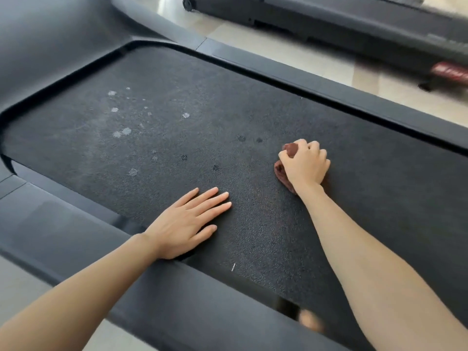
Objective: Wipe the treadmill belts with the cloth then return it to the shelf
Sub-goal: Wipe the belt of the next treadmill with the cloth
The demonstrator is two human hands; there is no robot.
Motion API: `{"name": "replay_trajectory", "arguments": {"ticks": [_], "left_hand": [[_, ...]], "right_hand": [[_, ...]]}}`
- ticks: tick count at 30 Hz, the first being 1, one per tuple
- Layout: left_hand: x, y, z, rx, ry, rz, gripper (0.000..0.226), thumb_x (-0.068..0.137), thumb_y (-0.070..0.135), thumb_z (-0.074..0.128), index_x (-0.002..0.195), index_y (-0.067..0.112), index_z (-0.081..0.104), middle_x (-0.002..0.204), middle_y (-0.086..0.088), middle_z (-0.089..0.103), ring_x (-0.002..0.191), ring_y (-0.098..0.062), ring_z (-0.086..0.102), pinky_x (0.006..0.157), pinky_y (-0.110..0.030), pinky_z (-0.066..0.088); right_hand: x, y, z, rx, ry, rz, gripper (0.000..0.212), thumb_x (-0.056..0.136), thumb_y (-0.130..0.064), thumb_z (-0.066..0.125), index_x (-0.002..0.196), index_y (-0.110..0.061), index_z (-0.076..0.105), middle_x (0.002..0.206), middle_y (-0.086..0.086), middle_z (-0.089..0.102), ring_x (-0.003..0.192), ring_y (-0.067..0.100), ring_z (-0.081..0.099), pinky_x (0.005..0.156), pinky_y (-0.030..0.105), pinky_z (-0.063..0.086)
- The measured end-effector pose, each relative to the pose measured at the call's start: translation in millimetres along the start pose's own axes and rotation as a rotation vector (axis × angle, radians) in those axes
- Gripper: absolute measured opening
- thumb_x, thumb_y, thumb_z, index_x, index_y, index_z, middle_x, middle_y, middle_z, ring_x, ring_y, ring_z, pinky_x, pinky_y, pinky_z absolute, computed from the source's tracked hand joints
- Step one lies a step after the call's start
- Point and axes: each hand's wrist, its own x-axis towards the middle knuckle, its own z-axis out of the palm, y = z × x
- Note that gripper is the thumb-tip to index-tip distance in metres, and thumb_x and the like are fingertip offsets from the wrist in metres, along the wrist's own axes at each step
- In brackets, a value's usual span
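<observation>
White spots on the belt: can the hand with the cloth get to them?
Probably yes. The right hand grips the cloth on the belt, and only bare belt lies between it and the white spots. The left hand lies aside.

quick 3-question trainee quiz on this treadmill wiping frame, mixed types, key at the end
1. True or false: the left hand lies flat, fingers straight, on the black textured treadmill belt.
2. Which grips the crumpled brown cloth? A) left hand B) right hand C) both hands
3. Fill in: the pale dried spots on the belt lie to the cloth's ___.
Key: 1 true; 2 B; 3 left.
</observation>
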Motion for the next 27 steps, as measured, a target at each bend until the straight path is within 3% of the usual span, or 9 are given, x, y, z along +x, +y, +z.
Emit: {"name": "replay_trajectory", "arguments": {"ticks": [4, 8, 14, 18, 20, 24, 27], "left_hand": [[-1, 1, 1, 0.030, -0.007, -0.012, 0.055, 0.092, 0.052, -0.003, 0.145, 0.037, -0.008, 0.154, 0.018, -0.012, 0.141, -0.005, -0.020, 0.115, -0.032, -0.015], [-1, 0, 1, 0.026, -0.002, -0.001, 0.058, 0.089, 0.056, -0.004, 0.144, 0.038, -0.012, 0.154, 0.018, -0.014, 0.140, -0.004, -0.023, 0.115, -0.032, -0.016], [0, -1, -2, -0.071, 0.045, 0.003, 0.061, 0.091, 0.062, 0.017, 0.148, 0.039, 0.010, 0.155, 0.020, -0.001, 0.142, -0.002, -0.013, 0.116, -0.030, -0.010], [0, -1, -2, -0.095, 0.089, -0.015, 0.060, 0.090, 0.061, 0.030, 0.146, 0.040, 0.023, 0.155, 0.020, 0.010, 0.143, -0.002, -0.003, 0.117, -0.031, -0.003], [3, -2, -1, -0.094, 0.112, -0.009, 0.060, 0.089, 0.060, 0.035, 0.145, 0.038, 0.029, 0.154, 0.019, 0.018, 0.144, -0.005, 0.006, 0.116, -0.033, 0.002], [4, -3, -1, -0.068, 0.120, -0.002, 0.061, 0.089, 0.061, 0.036, 0.144, 0.036, 0.032, 0.153, 0.016, 0.023, 0.144, -0.008, 0.012, 0.116, -0.033, 0.005], [4, -6, -1, -0.069, 0.120, -0.006, 0.061, 0.089, 0.062, 0.036, 0.144, 0.036, 0.032, 0.153, 0.016, 0.023, 0.143, -0.008, 0.013, 0.118, -0.035, 0.010]], "right_hand": [[-35, -41, 1, 0.038, -0.063, -0.214, 0.038, 0.082, -0.046, 0.055, 0.111, -0.023, 0.060, 0.111, 0.007, 0.055, 0.102, 0.031, 0.049, 0.086, 0.038, 0.037], [-88, -17, -12, 0.092, 0.002, -0.453, 0.034, 0.076, -0.047, 0.052, 0.098, -0.025, 0.065, 0.094, 0.002, 0.058, 0.087, 0.027, 0.053, 0.072, 0.037, 0.041], [-40, 6, -3, 0.083, 0.033, -0.332, 0.029, 0.078, -0.041, 0.064, 0.100, -0.022, 0.066, 0.097, 0.006, 0.058, 0.092, 0.030, 0.053, 0.077, 0.039, 0.041], [30, -22, 19, 0.072, 0.043, -0.124, 0.034, 0.083, -0.046, 0.056, 0.106, -0.022, 0.062, 0.107, 0.008, 0.056, 0.104, 0.032, 0.049, 0.084, 0.040, 0.039], [57, -50, 32, 0.050, 0.018, -0.131, 0.037, 0.084, -0.047, 0.055, 0.110, -0.022, 0.061, 0.111, 0.009, 0.056, 0.107, 0.032, 0.048, 0.087, 0.041, 0.039], [62, -116, 47, 0.083, -0.073, -0.360, 0.037, 0.083, -0.045, 0.057, 0.112, -0.023, 0.061, 0.114, 0.008, 0.058, 0.107, 0.032, 0.049, 0.090, 0.038, 0.038], [34, -127, 40, 0.144, -0.118, -0.592, 0.031, 0.080, -0.040, 0.062, 0.107, -0.023, 0.065, 0.105, 0.005, 0.060, 0.100, 0.028, 0.052, 0.085, 0.036, 0.040]]}}
